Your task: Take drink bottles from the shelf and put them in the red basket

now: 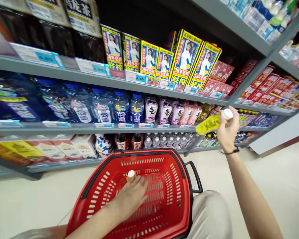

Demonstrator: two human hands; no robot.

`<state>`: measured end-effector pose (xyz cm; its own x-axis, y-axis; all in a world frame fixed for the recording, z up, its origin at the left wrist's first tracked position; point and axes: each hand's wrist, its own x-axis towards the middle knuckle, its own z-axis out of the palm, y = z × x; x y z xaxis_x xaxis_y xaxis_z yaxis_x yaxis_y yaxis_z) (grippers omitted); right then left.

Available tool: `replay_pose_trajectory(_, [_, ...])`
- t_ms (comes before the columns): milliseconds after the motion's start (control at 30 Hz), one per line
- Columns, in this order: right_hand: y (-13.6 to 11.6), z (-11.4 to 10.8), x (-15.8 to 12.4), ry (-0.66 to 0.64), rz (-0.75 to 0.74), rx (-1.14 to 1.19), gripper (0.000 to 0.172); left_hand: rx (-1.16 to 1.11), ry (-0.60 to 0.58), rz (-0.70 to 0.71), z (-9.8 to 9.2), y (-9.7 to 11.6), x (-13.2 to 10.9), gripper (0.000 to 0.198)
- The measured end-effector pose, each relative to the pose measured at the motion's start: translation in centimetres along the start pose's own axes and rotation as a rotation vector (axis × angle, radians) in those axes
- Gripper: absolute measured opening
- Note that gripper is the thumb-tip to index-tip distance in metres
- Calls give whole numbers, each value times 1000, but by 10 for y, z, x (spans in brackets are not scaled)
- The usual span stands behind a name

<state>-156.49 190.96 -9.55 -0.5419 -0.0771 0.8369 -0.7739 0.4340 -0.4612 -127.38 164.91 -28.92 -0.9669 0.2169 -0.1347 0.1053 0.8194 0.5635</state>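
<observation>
My right hand point(226, 131) is raised in front of the middle shelf and is closed round a yellow bottle point(210, 123) with a white cap, held tilted on its side. My left hand point(132, 196) reaches down into a red shopping basket point(181, 186) that rests on my lap. Its fingers lie around an orange bottle point(131, 175) with a white cap that stands in the basket. How tightly the left fingers hold it is hard to see.
Grey store shelves point(94, 127) run across the view. Yellow boxes point(186, 59) stand on the top shelf, water and drink bottles point(137, 108) on the middle one, cartons and small bottles point(164, 141) on the lowest. Pale floor point(276, 172) lies to the right.
</observation>
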Motion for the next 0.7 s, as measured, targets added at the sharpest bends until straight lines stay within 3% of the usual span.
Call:
replay_pose_trajectory(67, [-31,3,-30,-153,175,338,50,-119,72,28,-28,13,6,56])
replay_pose_trajectory(167, [-77,21,-78,-399,565,790,46,-372,243,24,-66,33,18,53])
replay_pose_trajectory(233, [-104,39,-105,-488,757,980,48,-556,242,82,-77,41,26,56])
replay_pose_trajectory(333, [-129,61,-134,-533,892,1115,49,-932,126,136,-70,40,35,62])
replay_pose_trajectory(400, [-132,69,-152,-511,983,1138,51,-1070,165,62,-59,33,35,61])
replay_pose_trajectory(467, [-127,74,-175,-552,1102,1171,55,-1017,326,-81,-50,26,31,61])
replay_pose_trajectory(567, [-121,78,-214,-817,1311,1224,63,-837,529,-246,-50,22,24,66])
replay_pose_trajectory(700, [-129,80,-250,-917,1456,1181,70,-695,563,-278,-59,21,17,63])
